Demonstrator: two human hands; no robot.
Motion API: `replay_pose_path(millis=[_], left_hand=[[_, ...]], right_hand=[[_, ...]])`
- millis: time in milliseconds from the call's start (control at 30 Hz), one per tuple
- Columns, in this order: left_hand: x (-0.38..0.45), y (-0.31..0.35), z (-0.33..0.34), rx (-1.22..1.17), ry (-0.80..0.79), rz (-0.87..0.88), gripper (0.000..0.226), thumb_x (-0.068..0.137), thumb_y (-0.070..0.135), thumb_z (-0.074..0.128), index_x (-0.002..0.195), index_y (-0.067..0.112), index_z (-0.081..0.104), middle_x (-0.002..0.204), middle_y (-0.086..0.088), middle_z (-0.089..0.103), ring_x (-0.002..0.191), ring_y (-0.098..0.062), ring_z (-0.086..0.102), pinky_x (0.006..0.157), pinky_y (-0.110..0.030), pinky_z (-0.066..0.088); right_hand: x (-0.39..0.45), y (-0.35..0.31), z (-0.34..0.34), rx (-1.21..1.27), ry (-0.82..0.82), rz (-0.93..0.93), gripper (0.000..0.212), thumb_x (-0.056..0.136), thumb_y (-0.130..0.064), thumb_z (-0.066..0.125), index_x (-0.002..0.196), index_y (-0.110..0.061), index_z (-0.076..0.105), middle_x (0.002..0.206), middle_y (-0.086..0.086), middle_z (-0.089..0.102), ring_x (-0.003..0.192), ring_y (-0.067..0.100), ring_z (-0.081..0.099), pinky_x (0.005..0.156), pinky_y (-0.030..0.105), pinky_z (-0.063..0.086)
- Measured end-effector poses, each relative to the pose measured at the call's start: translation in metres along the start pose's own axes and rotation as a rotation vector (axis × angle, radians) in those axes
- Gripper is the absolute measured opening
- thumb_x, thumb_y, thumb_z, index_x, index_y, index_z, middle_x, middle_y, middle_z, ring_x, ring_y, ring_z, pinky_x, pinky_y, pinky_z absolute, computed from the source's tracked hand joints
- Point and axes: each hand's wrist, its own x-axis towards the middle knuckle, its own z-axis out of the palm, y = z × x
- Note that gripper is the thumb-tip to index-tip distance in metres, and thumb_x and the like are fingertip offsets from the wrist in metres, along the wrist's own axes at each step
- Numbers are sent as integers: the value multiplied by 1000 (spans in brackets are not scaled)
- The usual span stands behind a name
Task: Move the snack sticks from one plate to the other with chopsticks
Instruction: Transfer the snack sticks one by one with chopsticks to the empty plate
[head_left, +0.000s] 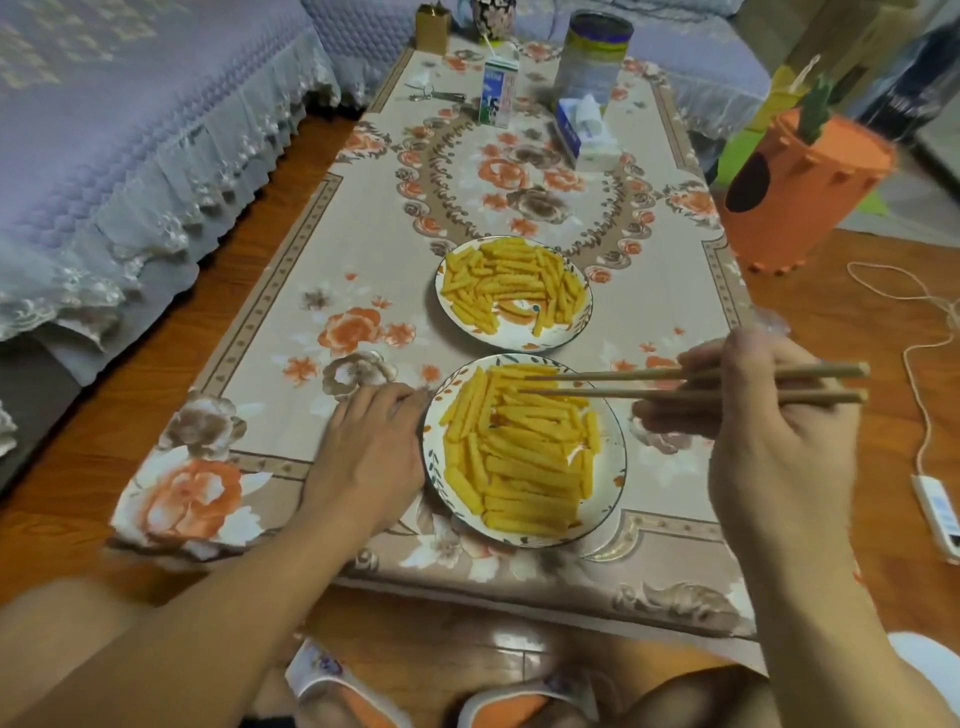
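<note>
Two white patterned plates stand on the floral tablecloth. The near plate (615, 470) is covered with yellow snack sticks (524, 457). The far plate (511, 340) also carries a heap of sticks (511, 280). My right hand (769, 431) grips a pair of wooden chopsticks (623, 384), which lie almost level with their tips apart over the far edge of the near plate, touching no stick that I can make out. My left hand (369, 447) rests flat on the cloth against the near plate's left rim.
Farther back on the table stand a milk carton (497, 91), a tin can (592, 54), a tissue pack (584, 132) and scissors (434, 94). An orange bin (795, 192) stands right of the table. A covered sofa (130, 130) runs along the left. Cables and a power strip (937, 509) lie on the floor.
</note>
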Motion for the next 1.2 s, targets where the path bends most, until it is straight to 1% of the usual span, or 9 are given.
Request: replay_pose_path(millis=[100,267,367,567,767,833,933,1033,1200], left_hand=[[1,-1,2,4,12,-7,53,97,37,24,140,30,52,132,6,54,124,-20,44,105,-41,41],[2,-2,5,-5,44,-16,48,97,31,33,139,27,55,130,5,56,123,-21,44,103,-42,41],[2,-2,6,-3,51,-10,51,96,32,28,139,27,55,131,5,55,123,-20,44,104,-41,41],[2,-2,5,3,49,-2,53,95,32,26,139,26,55,130,5,56,121,-20,44,102,-41,42],[2,-2,6,8,44,-10,49,97,32,29,139,27,55,130,6,56,121,-18,45,102,-41,42],[2,-2,6,15,40,-9,53,96,33,26,139,27,55,130,6,56,121,-18,45,102,-40,42],[2,-3,7,14,36,-13,56,94,34,23,140,28,55,130,8,55,122,-18,45,103,-39,42],[3,-3,6,11,30,-11,58,94,35,21,141,29,54,131,9,54,123,-17,44,103,-38,42],[3,-4,6,11,20,-18,56,93,33,26,142,29,53,132,8,54,124,-18,44,103,-40,42]], right_hand=[[17,-1,-2,31,-59,45,44,109,-30,43,81,-4,64,70,24,69,56,34,72,52,38,62],[11,16,12,0,-203,121,48,108,-32,42,76,-1,60,61,27,65,49,36,68,42,30,55],[7,24,15,-19,-223,122,48,107,-32,42,78,2,60,62,28,64,50,37,68,48,43,60],[10,16,16,24,-188,58,45,108,-28,44,75,-2,61,64,28,63,46,33,68,44,34,58],[68,28,34,42,-21,-108,39,109,-28,46,81,-11,65,69,19,69,59,32,72,57,43,63],[93,41,44,-43,-52,-103,36,109,-30,48,89,-8,68,79,22,71,62,30,74,64,48,64],[114,57,59,-135,-123,-89,39,108,-32,49,100,1,69,84,24,72,62,26,74,64,46,64],[120,63,68,-161,-154,-84,40,108,-34,49,96,-1,68,78,20,72,62,27,74,65,48,63],[115,53,58,-112,-50,-98,45,109,-37,45,79,-11,64,68,15,70,58,29,73,61,50,63]])
